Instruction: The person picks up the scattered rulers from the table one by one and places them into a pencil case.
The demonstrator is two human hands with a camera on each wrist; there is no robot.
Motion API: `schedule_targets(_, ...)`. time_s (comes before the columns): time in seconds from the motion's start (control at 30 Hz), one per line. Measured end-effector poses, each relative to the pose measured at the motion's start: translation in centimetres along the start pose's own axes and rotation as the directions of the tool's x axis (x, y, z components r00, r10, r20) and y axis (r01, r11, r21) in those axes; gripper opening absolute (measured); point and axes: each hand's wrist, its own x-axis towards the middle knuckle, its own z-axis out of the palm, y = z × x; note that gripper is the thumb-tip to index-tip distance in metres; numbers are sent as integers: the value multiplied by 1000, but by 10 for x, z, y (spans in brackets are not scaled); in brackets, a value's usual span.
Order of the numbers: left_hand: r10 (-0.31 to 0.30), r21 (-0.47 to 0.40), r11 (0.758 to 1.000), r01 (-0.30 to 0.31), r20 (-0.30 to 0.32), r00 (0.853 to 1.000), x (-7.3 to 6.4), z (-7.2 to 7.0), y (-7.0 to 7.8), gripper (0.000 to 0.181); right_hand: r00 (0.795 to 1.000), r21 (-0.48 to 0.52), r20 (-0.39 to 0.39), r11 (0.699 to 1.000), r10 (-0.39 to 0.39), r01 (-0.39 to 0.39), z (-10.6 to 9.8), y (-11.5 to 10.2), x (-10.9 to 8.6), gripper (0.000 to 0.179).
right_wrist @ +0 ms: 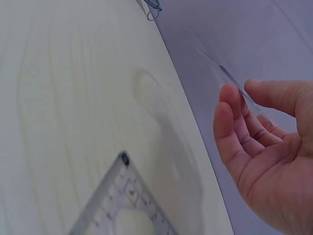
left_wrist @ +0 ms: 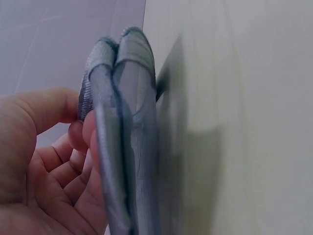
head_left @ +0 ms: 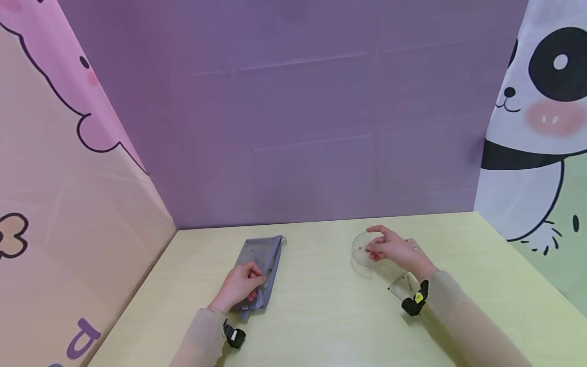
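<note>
A blue-grey mesh zip pouch lies left of centre on the table. My left hand pinches its edge between thumb and finger; in the left wrist view the pouch appears edge-on, its zipper tape inside the grip. To the right, my right hand holds a clear round protractor by thumb and fingertips. That protractor is tilted above the table in the right wrist view, its shadow below. A clear triangular set square rests on the table under the right wrist.
Another clear flat piece lies partly hidden behind the right hand; its kind is unclear. The pale table ends at a purple backdrop. Printed cloth walls stand on the left and right.
</note>
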Motion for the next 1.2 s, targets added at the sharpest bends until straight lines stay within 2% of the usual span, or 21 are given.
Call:
schedule_targets(0.47, 6, -10, 1000, -6, -2, 1000, -1, 0, -1, 9, 1000, 39, 19, 999, -21, 20, 17, -4, 13, 56)
schedule_targets(1.2, 8, -8, 1000, -8, 1, 1000, 1, 1, -3, 8, 998, 88, 55, 996, -36, 31, 36, -7, 31, 57)
